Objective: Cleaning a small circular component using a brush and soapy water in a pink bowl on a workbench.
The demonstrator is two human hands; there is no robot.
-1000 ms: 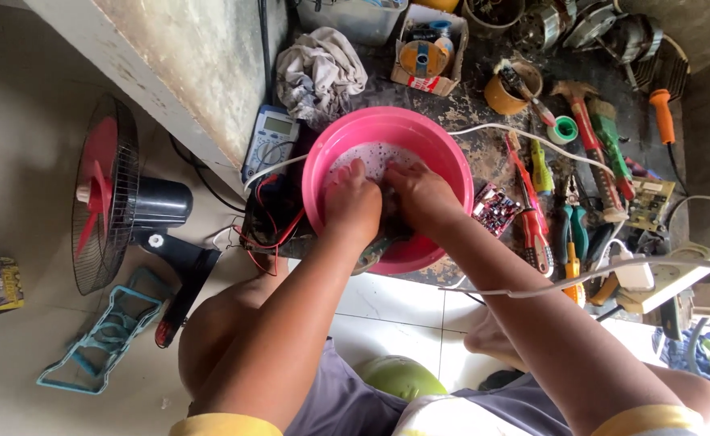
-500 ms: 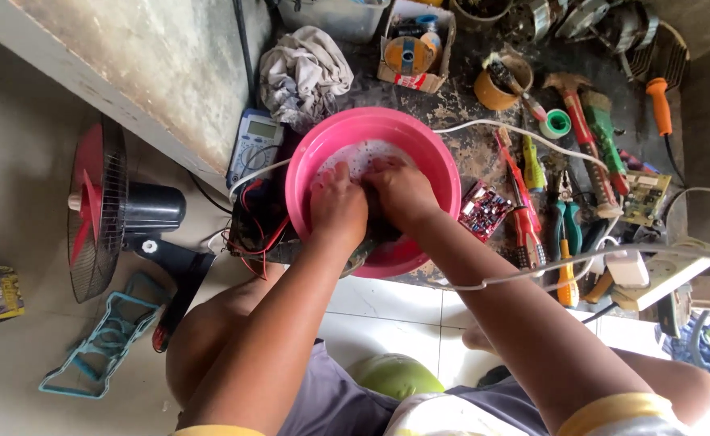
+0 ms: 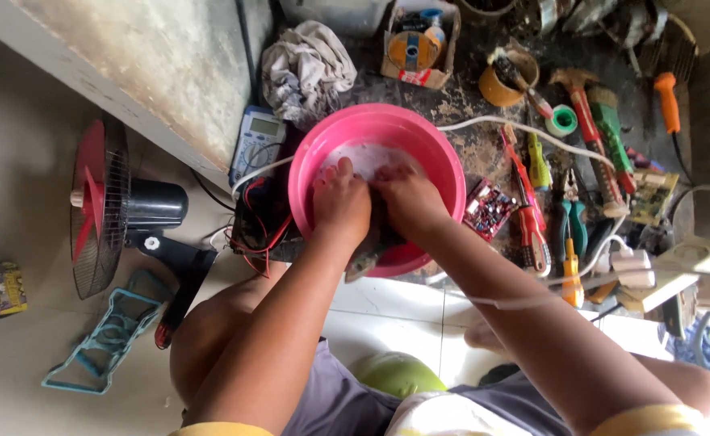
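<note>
From my head camera, looking straight down, both my hands are inside the pink basin, which sits at the middle of the view on the grimy dark surface. My left hand and my right hand lie side by side, touching, knuckles up, fingers curled down into the soapy white foam that fills the basin toward 12 o'clock. Both hands are closed on something dark and flat whose edge sticks out over the basin's rim at 6 o'clock; I cannot tell what it is, since my hands and wrists cover most of it.

Around the basin: at 9 o'clock, just beside its rim, a bundle of red and black wires, and at 10 o'clock a blue multimeter. At 11 o'clock lies a crumpled grey rag. At 12 o'clock stands a small cardboard box with tape rolls. At 3 o'clock, near the rim, is a small red circuit board, then a row of screwdrivers and pliers, and a hammer further out at 2 o'clock. A white cable runs from the basin's rim toward 3 o'clock. Well apart at 9 o'clock, on the floor, lies a red-bladed fan.
</note>
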